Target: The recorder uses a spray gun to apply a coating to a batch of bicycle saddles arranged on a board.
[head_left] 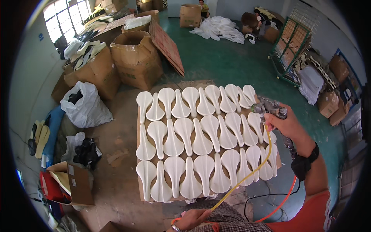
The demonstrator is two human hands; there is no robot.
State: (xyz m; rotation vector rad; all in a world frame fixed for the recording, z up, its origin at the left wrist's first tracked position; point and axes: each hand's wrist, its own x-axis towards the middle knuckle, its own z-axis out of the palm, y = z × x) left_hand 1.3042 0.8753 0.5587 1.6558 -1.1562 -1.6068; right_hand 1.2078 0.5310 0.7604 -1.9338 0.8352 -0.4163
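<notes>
My right hand [284, 123] is closed round a metal spray gun [266, 109], held over the far right corner of a cardboard-topped work surface [142, 192]. Three rows of white bicycle-saddle-shaped pads [203, 170] lie there, wide and narrow ends alternating. From the gun a thin yellow hose [247, 177] slants down across the near right pads. My left hand [193, 219], low in front of my body, has its fingers closed on that hose near its lower end. The grip is partly hidden. A dark device is strapped at my right wrist.
An orange hose [284, 205] and a black cable [251, 198] hang at my right. Large cardboard boxes [135, 63] and a white sack [87, 106] stand left. Far off lie a white pile [218, 29], a green wheeled rack [288, 50] and two people.
</notes>
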